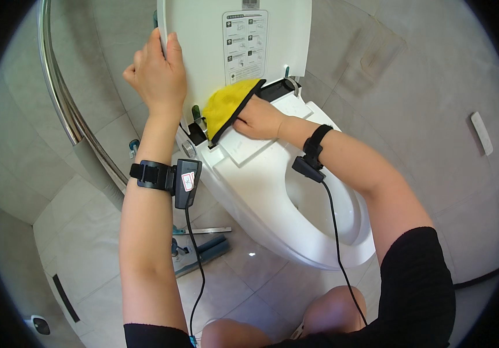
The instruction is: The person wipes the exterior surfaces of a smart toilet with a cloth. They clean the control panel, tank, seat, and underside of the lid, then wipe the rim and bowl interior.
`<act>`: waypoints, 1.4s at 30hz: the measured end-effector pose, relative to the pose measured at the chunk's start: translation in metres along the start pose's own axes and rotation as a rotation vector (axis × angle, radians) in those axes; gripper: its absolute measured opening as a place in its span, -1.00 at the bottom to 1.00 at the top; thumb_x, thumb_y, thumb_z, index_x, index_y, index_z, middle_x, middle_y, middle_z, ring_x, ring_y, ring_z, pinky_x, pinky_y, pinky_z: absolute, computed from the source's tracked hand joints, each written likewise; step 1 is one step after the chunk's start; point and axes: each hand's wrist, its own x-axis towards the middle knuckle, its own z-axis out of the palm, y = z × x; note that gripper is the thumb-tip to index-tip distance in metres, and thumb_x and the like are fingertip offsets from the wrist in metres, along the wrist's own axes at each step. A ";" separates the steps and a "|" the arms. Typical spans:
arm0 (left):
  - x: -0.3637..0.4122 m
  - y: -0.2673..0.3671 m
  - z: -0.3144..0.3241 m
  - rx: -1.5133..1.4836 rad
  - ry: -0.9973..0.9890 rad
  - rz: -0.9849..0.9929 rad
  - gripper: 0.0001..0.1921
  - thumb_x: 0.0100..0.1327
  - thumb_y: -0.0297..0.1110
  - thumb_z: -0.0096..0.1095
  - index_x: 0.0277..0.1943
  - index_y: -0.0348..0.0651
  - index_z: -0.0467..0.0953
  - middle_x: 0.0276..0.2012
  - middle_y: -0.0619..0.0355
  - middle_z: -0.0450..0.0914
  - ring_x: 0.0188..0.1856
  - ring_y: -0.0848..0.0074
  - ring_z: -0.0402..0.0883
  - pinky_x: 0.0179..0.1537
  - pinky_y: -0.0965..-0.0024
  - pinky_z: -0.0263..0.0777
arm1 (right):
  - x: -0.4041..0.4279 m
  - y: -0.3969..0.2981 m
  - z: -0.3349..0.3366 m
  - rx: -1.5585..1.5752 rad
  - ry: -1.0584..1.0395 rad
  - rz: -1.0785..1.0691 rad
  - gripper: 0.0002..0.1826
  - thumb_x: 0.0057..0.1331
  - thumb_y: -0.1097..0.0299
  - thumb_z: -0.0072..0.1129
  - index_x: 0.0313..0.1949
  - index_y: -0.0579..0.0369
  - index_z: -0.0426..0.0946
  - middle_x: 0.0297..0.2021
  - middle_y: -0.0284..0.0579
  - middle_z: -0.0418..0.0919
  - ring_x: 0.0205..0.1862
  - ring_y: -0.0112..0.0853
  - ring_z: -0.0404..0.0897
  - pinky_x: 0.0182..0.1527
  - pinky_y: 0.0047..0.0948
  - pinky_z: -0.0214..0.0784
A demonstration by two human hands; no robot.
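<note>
My left hand (158, 71) grips the left edge of the raised white toilet lid (201, 52), its thumb on the lid's inner face. A yellow cleaning cloth (227, 104) with a black hem covers the fingers of my right hand (260, 117). That hand presses the cloth down at the hinge area behind the white toilet seat (249, 174), close against the base of the lid. A dark hinge recess (277, 89) shows right of the cloth. The seat is down, and the bowl (314, 200) opens below my right forearm. My right fingertips are hidden by the cloth.
A round knob (188, 148) sits on the toilet's left side. Chrome rails (60, 82) curve along the left wall. On the tiled floor lie a flat mop head (206, 256) and a squeegee (208, 230). Black cables (334, 226) hang from both wrist-worn devices. An instruction label (246, 48) is on the lid.
</note>
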 end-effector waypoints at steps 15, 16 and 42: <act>0.000 -0.007 0.005 -0.001 0.016 0.018 -0.54 0.55 0.03 0.03 0.22 -0.13 0.59 -0.26 0.30 0.70 -0.06 0.45 0.60 0.13 0.18 0.08 | 0.021 -0.078 0.023 -0.237 -0.082 0.082 -0.65 0.39 -0.04 0.21 -0.24 -0.07 0.80 -0.26 -0.04 0.65 -0.08 -0.03 0.58 0.00 -0.06 0.50; 0.000 -0.007 0.005 -0.013 0.008 0.020 -0.54 0.56 0.03 0.02 0.23 -0.13 0.59 -0.25 0.30 0.70 -0.06 0.44 0.61 0.13 0.18 0.07 | 0.019 -0.076 0.020 -0.244 -0.077 0.097 -0.64 0.39 -0.04 0.21 -0.24 -0.07 0.79 -0.26 -0.03 0.65 -0.08 -0.03 0.58 -0.01 -0.07 0.50; 0.002 -0.009 -0.002 -0.014 -0.130 0.002 -0.51 0.61 0.02 -0.09 0.28 -0.17 0.52 -0.13 0.22 0.71 0.04 0.34 0.62 0.13 0.13 0.10 | 0.049 -0.075 0.022 0.013 0.046 0.199 -0.81 0.29 0.30 0.23 -0.20 0.06 0.74 -0.09 0.09 0.58 -0.02 0.04 0.56 0.07 -0.05 0.50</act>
